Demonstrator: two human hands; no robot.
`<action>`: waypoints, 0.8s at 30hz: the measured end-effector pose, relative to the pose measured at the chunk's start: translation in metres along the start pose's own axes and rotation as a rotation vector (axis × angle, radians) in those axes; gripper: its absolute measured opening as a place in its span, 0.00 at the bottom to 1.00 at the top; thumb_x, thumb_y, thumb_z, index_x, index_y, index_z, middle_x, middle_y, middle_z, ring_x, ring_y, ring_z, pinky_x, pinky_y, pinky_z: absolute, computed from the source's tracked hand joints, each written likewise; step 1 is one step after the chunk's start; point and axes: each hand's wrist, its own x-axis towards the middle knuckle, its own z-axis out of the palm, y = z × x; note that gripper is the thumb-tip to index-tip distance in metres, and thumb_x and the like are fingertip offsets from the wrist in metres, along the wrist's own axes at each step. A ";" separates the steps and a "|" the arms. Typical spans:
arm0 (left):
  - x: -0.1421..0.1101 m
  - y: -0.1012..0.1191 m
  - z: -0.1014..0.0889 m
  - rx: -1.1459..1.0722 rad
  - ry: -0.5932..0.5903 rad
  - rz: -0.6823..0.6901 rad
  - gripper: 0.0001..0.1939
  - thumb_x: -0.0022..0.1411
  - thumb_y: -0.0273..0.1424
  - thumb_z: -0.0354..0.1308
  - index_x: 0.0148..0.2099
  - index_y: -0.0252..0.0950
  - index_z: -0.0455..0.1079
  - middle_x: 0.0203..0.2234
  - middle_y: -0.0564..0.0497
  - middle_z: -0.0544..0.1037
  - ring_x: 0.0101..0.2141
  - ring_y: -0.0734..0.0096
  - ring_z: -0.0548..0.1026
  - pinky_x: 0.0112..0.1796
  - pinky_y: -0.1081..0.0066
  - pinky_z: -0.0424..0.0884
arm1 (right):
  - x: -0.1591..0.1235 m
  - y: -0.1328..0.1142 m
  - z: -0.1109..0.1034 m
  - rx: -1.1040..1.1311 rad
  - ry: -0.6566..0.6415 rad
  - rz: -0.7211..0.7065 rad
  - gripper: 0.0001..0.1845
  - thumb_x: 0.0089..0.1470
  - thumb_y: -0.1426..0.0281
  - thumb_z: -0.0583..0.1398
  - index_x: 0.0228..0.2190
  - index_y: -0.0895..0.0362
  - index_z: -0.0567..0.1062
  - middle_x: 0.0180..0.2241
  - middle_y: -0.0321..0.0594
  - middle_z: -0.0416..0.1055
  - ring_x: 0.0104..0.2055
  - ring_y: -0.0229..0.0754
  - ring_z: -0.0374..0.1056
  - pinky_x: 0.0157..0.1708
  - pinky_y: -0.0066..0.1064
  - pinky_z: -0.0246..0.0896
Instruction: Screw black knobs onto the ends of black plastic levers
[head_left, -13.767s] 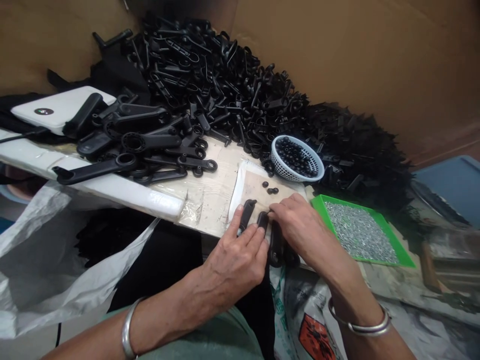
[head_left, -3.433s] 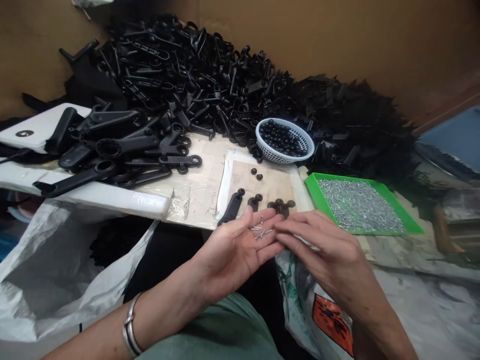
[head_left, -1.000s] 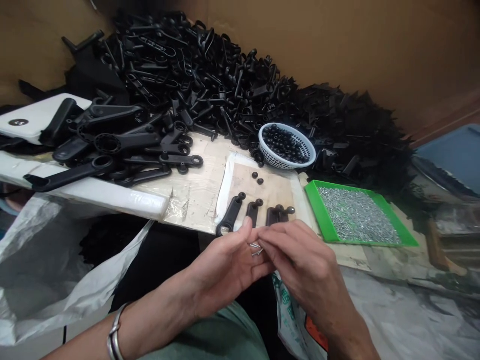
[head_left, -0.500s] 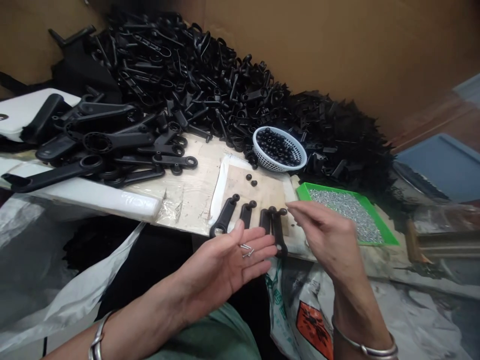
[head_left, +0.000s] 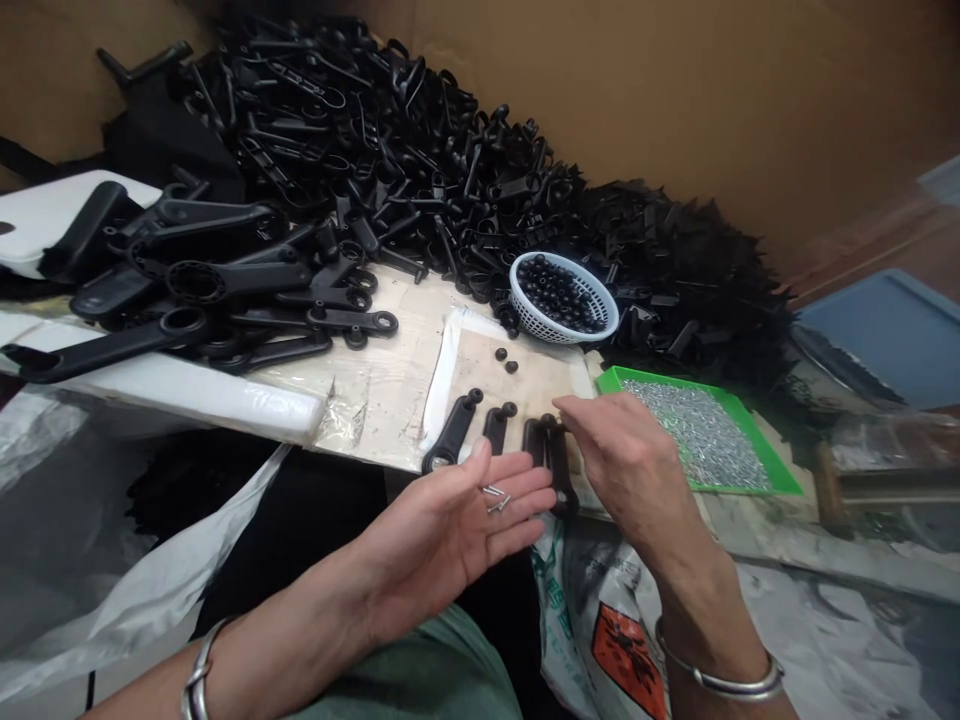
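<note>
Tray (head_left: 781, 478) of screws (head_left: 709, 430): your right wrist, close by, could knock and spill it | basket (head_left: 544, 322) of knobs (head_left: 566, 293) | hands apart: left hand (head_left: 461, 525) spread palm-up; right hand (head_left: 634, 460) at the rightmost lever's end, grip can't be told | four levers (head_left: 452, 430), bench (head_left: 390, 380) front | loose screws (head_left: 497, 505) on your left palm: tilting could drop them

The pale wooden table (head_left: 401, 350) bore a great heap of black plastic parts (head_left: 360, 150) along its back. Larger black arms (head_left: 225, 280) lay piled at the left, some across a white strip (head_left: 187, 395) on the front edge. Near the middle lay a white-edged pad (head_left: 480, 370), with two small black knobs (head_left: 506, 361) and a row of four black handles (head_left: 454, 430). A pale blue basket (head_left: 536, 325) stood behind, a green tray (head_left: 784, 480) to the right.
</note>
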 end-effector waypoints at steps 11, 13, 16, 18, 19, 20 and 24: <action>0.000 0.003 0.001 -0.021 -0.009 0.004 0.29 0.70 0.40 0.52 0.63 0.21 0.57 0.58 0.34 0.69 0.58 0.54 0.68 0.60 0.58 0.61 | 0.009 -0.018 -0.015 -0.185 -0.155 -0.055 0.12 0.56 0.83 0.55 0.40 0.61 0.73 0.31 0.41 0.70 0.37 0.46 0.62 0.31 0.34 0.61; 0.000 0.004 0.001 -0.029 -0.020 0.007 0.29 0.70 0.40 0.51 0.63 0.21 0.58 0.58 0.34 0.69 0.59 0.54 0.67 0.60 0.58 0.61 | 0.009 -0.017 -0.014 -0.190 -0.159 -0.072 0.13 0.56 0.82 0.56 0.43 0.62 0.73 0.32 0.42 0.72 0.37 0.46 0.63 0.31 0.34 0.62; -0.001 0.005 0.001 -0.033 -0.022 0.008 0.29 0.70 0.40 0.51 0.63 0.22 0.58 0.58 0.35 0.68 0.59 0.54 0.67 0.60 0.58 0.61 | 0.005 -0.010 -0.011 -0.160 -0.112 -0.093 0.17 0.56 0.83 0.55 0.47 0.64 0.72 0.37 0.44 0.74 0.40 0.47 0.65 0.36 0.35 0.64; -0.001 0.005 0.000 -0.033 -0.026 0.010 0.29 0.71 0.40 0.50 0.64 0.22 0.57 0.59 0.35 0.68 0.59 0.55 0.67 0.60 0.59 0.60 | 0.000 -0.008 -0.012 -0.129 -0.028 -0.081 0.18 0.57 0.83 0.54 0.48 0.66 0.71 0.40 0.46 0.75 0.42 0.46 0.66 0.40 0.35 0.65; -0.001 0.004 0.000 -0.034 -0.030 0.011 0.29 0.71 0.40 0.50 0.64 0.23 0.57 0.59 0.36 0.67 0.59 0.55 0.67 0.60 0.59 0.60 | -0.003 -0.008 -0.013 -0.101 0.019 -0.063 0.17 0.57 0.84 0.54 0.48 0.65 0.72 0.40 0.47 0.75 0.42 0.45 0.66 0.41 0.35 0.64; -0.001 0.004 0.000 -0.036 -0.034 0.011 0.29 0.71 0.40 0.50 0.64 0.23 0.57 0.60 0.36 0.67 0.60 0.56 0.66 0.60 0.59 0.60 | -0.005 -0.011 -0.015 -0.054 0.058 -0.040 0.16 0.57 0.83 0.55 0.46 0.65 0.73 0.39 0.46 0.75 0.41 0.43 0.67 0.42 0.34 0.64; 0.001 0.003 0.001 -0.050 -0.021 0.031 0.29 0.71 0.41 0.49 0.65 0.23 0.56 0.61 0.36 0.64 0.61 0.56 0.64 0.60 0.60 0.59 | -0.014 -0.037 -0.025 0.302 0.057 -0.013 0.11 0.55 0.81 0.60 0.41 0.59 0.74 0.36 0.40 0.74 0.38 0.37 0.67 0.41 0.31 0.64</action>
